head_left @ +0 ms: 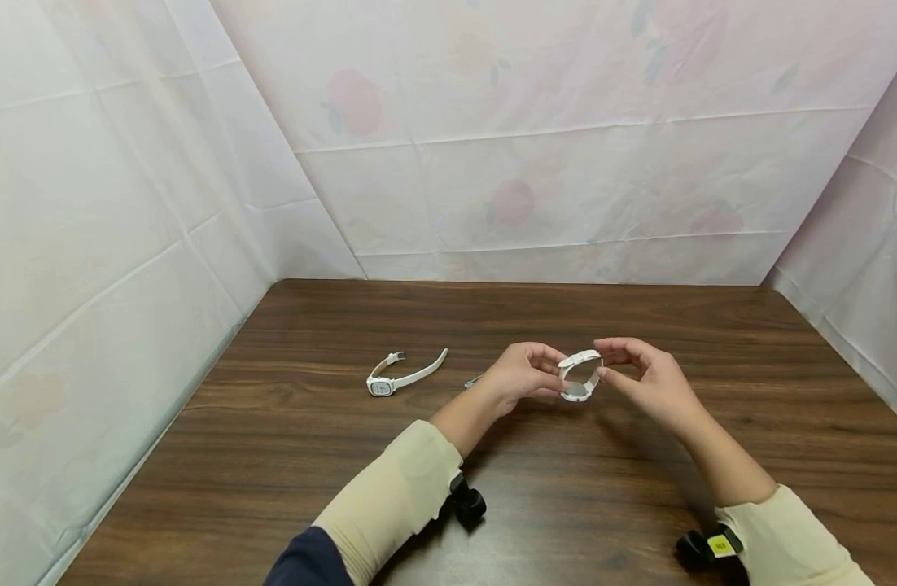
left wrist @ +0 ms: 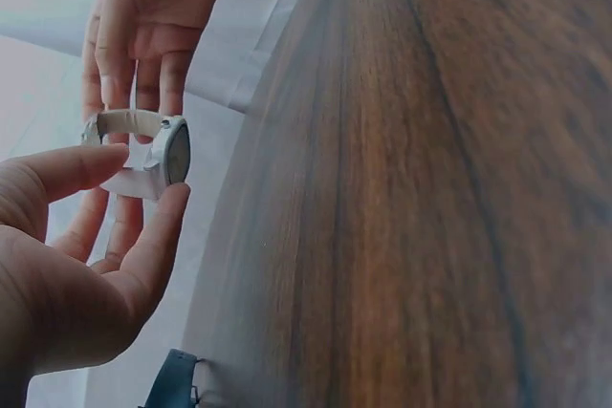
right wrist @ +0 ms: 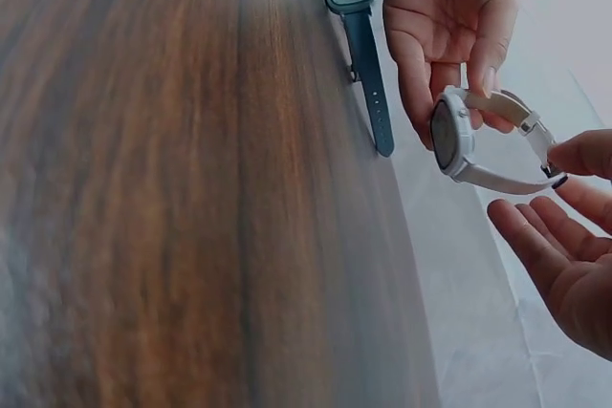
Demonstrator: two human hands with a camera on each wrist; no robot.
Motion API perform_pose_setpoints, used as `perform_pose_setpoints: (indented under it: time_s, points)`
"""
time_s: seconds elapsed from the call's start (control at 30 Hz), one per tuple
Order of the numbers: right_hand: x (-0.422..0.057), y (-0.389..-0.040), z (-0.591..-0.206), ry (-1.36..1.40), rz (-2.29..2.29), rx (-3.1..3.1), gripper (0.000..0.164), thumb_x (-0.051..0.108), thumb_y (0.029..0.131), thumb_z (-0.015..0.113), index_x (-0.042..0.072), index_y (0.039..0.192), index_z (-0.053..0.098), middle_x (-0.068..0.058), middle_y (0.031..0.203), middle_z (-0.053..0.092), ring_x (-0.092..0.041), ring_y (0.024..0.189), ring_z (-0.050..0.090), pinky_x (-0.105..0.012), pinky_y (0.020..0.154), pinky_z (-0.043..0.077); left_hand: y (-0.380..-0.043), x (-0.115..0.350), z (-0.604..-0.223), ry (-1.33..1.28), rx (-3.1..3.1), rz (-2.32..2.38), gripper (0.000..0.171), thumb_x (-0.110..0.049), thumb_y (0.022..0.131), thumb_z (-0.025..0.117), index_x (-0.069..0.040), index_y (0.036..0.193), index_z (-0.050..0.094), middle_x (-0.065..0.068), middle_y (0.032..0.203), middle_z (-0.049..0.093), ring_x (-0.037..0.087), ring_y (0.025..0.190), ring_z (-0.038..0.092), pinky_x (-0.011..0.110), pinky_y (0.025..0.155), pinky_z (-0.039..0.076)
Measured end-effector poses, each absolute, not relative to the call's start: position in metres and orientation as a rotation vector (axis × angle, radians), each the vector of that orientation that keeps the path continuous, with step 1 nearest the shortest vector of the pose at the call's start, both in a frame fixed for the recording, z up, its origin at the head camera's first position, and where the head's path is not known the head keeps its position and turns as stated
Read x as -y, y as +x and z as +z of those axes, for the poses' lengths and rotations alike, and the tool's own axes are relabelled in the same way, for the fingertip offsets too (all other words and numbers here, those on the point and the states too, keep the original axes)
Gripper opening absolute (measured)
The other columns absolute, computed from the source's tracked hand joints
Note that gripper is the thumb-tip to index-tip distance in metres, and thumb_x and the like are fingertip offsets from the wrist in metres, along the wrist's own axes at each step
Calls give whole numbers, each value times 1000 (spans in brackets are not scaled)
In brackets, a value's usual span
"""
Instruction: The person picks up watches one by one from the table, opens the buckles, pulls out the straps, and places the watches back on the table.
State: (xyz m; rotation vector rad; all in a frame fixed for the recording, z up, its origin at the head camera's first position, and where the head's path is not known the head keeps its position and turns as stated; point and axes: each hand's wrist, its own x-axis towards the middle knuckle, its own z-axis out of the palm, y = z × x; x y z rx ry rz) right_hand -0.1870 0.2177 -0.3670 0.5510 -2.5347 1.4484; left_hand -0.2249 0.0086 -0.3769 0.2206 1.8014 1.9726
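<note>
A white wristwatch (head_left: 576, 391) is held above the table between both hands, its strap curved into a loop. My left hand (head_left: 520, 376) pinches it by the strap close to the round case (right wrist: 446, 133). On the other side, my right hand (head_left: 655, 384) grips the strap between thumb and fingers, near the buckle (right wrist: 532, 123). Whether the buckle is fastened I cannot tell. A dark blue-green watch (right wrist: 366, 69) lies on the table beyond the left hand, which mostly hides it in the head view.
Left of the hands, a second white watch (head_left: 381, 387) with a squarish face lies on the brown wooden table (head_left: 273, 488), its strap undone and spread. Pale curtains (head_left: 448, 195) with faint fruit prints close off the back and sides.
</note>
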Motion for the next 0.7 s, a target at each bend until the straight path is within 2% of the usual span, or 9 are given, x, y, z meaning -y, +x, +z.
perform_pose_setpoints:
  time_s: [0.17, 0.37, 0.6, 0.7]
  points:
    - [-218, -185, -366, 616, 1340, 2534, 33, 8, 90, 71, 5, 122, 63, -10, 116, 65, -2, 100, 59, -17, 80, 50, -220, -3, -375, 325, -1902, 1914, 29, 20, 76, 69, 9, 103, 66, 5, 80, 63, 13, 75, 61, 26, 71, 57]
    - [-214, -179, -362, 714, 1365, 2468, 29, -2, 86, 71, 1, 114, 66, -16, 111, 63, -5, 96, 61, -20, 76, 55, -217, 0, -376, 467, -2028, 1847, 27, 15, 74, 75, 6, 99, 69, 2, 80, 65, 11, 76, 60, 21, 66, 51]
    - [-211, -174, -360, 779, 1271, 2420, 23, -6, 82, 74, 2, 104, 70, -7, 101, 65, -5, 89, 63, -20, 72, 56, -214, 2, -375, 512, -2090, 1822, 25, 17, 74, 73, 5, 96, 71, 16, 89, 69, 11, 75, 60, 21, 65, 51]
    - [-210, -173, -360, 806, 1259, 2399, 24, -8, 81, 74, 2, 102, 70, -7, 100, 65, -6, 89, 63, -20, 71, 56, -214, 3, -374, 551, -2111, 1806, 25, 17, 74, 73, 5, 96, 71, 17, 90, 69, 11, 77, 60, 21, 68, 53]
